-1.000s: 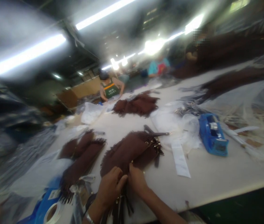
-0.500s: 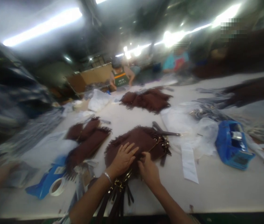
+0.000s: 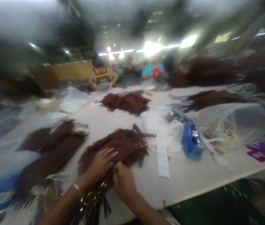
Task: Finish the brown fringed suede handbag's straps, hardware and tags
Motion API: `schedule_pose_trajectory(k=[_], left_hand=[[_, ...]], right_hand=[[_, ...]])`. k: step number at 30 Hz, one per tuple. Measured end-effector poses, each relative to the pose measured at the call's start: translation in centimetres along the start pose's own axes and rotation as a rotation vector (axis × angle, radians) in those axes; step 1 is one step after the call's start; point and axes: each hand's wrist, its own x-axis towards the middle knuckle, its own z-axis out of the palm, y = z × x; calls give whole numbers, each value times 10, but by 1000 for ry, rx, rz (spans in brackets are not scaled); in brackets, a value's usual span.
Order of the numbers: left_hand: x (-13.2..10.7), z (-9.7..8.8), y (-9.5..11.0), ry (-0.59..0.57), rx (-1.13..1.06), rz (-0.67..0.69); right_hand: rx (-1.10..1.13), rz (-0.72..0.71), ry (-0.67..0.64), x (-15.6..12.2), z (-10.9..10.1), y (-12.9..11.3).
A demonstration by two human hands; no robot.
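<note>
A dark brown fringed bag lies on the table in front of me, with gold hardware along its edge. My left hand, a bracelet on its wrist, rests flat on the bag with fingers stretched out. Close beside it, my right hand is closed at the bag's near edge. Its fingertips are pinched together, and what they hold is hidden. Below the hands hang dark straps with gold clasps, partly covered by my left forearm. A dark strap sticks out at the bag's far right side.
More brown fringed pieces lie at left and farther back. A blue tape dispenser stands at right, near a white paper strip and clear plastic bags. Two people are across the table; its front edge slants at right.
My view has swung to the right, so the table's things appear farther left. Both hands stay on the same bag in much the same pose.
</note>
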Motion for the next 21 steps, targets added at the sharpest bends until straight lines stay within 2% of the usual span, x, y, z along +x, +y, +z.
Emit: schedule_pose_trajectory(k=[3, 6, 9, 12, 16, 21], left_hand=[[20, -9, 3, -9, -12, 1], [42, -11, 15, -6, 54, -110], [58, -1, 23, -6, 140, -219], [63, 10, 22, -22, 152, -241], [62, 13, 18, -58, 139, -240], [60, 10, 18, -76, 148, -263]], right_hand=[[12, 19, -28, 13, -20, 17], [30, 75, -22, 19, -30, 28], [90, 104, -56, 17, -27, 36], [135, 125, -97, 9, -19, 38], [225, 124, -145, -8, -3, 18], [422, 8, -239, -36, 27, -24]])
